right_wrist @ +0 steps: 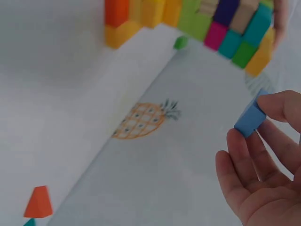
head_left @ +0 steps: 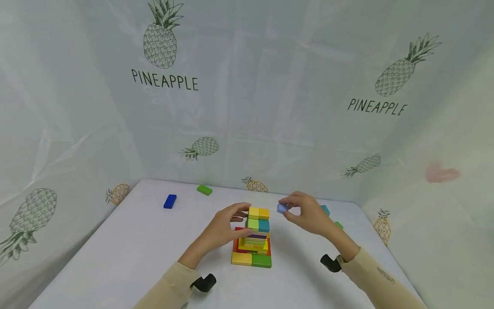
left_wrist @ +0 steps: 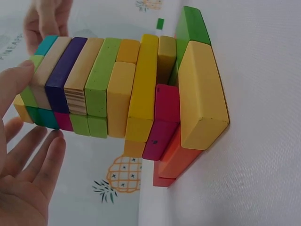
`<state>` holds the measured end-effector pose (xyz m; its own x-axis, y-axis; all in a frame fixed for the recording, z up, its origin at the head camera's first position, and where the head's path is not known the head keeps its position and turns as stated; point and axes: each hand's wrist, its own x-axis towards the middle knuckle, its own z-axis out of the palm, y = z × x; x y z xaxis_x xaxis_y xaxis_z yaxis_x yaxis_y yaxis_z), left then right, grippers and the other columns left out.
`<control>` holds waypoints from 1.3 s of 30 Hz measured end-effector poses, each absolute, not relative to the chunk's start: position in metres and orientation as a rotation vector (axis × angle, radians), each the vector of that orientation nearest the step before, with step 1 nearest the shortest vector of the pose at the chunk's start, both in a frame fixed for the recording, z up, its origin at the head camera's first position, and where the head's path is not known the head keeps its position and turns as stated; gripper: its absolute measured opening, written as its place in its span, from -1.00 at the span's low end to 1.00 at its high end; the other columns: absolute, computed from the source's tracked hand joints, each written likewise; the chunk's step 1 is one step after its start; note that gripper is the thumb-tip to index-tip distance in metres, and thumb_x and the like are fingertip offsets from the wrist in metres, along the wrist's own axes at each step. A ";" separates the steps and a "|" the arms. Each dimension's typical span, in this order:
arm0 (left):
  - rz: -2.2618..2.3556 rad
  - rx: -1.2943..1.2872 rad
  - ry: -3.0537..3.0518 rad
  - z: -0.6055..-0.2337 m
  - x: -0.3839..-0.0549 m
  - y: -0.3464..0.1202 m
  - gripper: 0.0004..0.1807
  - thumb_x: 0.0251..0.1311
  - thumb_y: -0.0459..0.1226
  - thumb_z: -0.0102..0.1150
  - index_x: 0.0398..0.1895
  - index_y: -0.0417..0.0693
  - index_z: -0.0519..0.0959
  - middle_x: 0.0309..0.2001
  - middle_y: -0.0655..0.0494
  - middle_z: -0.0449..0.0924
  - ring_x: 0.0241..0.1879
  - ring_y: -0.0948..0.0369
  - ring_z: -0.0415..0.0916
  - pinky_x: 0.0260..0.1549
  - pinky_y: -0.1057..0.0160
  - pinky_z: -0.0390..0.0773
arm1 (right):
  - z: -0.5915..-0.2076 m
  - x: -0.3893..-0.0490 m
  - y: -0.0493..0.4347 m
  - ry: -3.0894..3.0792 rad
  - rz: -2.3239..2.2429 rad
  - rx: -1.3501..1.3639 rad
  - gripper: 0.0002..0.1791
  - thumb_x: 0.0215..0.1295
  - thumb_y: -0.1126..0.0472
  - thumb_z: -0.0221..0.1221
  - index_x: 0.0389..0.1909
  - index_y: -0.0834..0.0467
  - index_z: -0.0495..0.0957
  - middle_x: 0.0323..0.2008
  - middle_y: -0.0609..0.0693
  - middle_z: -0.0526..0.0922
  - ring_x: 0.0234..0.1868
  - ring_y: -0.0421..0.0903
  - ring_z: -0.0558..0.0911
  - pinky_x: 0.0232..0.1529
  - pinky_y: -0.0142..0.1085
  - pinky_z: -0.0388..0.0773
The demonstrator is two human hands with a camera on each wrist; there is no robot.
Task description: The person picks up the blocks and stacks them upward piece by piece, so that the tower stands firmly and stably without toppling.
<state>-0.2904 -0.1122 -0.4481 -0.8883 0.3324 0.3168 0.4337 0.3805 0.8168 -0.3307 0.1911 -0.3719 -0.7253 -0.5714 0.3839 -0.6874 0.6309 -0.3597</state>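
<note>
A tower of colored wooden blocks [head_left: 256, 242] stands on the white table, with two yellow blocks [head_left: 259, 213] on top. My left hand [head_left: 225, 225] is at the tower's left side, fingers spread loosely about its upper layers. In the left wrist view, the thumb [left_wrist: 19, 80] lies against a light green block near the top, and the other fingers extend along the opposite side. Just right of the tower top, my right hand [head_left: 308, 213] pinches a small light blue block [right_wrist: 251, 117] between thumb and fingertips, held up in the air.
A dark blue block [head_left: 170, 201] and a green block [head_left: 204, 189] lie at the table's back left. Teal [head_left: 325, 210] and green [head_left: 338, 225] pieces show partly behind the right arm. An orange block [right_wrist: 39, 202] sits near the table edge. A pineapple-printed curtain [head_left: 270, 107] rises behind.
</note>
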 end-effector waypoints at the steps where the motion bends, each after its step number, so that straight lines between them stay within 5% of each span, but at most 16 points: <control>1: -1.549 -0.703 -2.523 -0.448 -0.290 -0.112 -0.18 0.20 0.03 0.56 0.52 0.33 0.41 0.38 0.23 0.54 0.29 0.06 0.59 0.28 -0.10 0.61 | -0.368 -0.325 0.188 -2.616 0.727 1.040 -0.64 0.27 0.32 0.48 0.09 0.14 0.76 -0.11 -0.12 0.68 -0.12 -0.12 0.72 0.05 -0.14 0.76; 8: -1.559 -0.710 -2.510 -0.449 -0.290 -0.112 -0.17 0.23 0.03 0.54 0.55 0.36 0.38 0.39 0.20 0.55 0.31 -0.06 0.57 0.29 -0.10 0.60 | -0.357 -0.301 0.166 -2.608 0.747 1.131 -0.64 0.27 0.28 0.49 0.10 0.11 0.76 -0.09 -0.13 0.68 -0.12 -0.18 0.68 0.01 -0.23 0.76; 29: -1.426 -0.802 -2.511 -0.448 -0.291 -0.116 -0.22 0.28 -0.04 0.51 0.55 0.27 0.41 0.37 0.28 0.55 0.29 0.02 0.60 0.29 0.16 0.60 | -0.380 -0.288 0.144 -2.549 0.803 1.252 -0.68 0.30 0.26 0.49 0.06 0.10 0.79 -0.06 -0.10 0.68 -0.10 -0.08 0.68 -0.13 -0.45 0.71; 39: -1.445 -0.818 -2.490 -0.447 -0.290 -0.115 -0.25 0.33 -0.02 0.46 0.56 0.25 0.42 0.41 0.18 0.52 0.28 -0.05 0.60 0.26 -0.10 0.61 | -0.385 -0.290 0.151 -2.410 0.667 1.303 -0.76 0.28 0.26 0.51 -0.05 0.08 0.82 -0.11 -0.09 0.70 -0.12 -0.19 0.63 -0.10 -0.36 0.74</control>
<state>-0.2905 -0.1154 -0.4468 -0.8404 0.3804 0.3859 0.5238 0.3875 0.7586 -0.2896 0.1513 -0.3852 -0.5326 -0.6947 0.4834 -0.8444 0.4749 -0.2479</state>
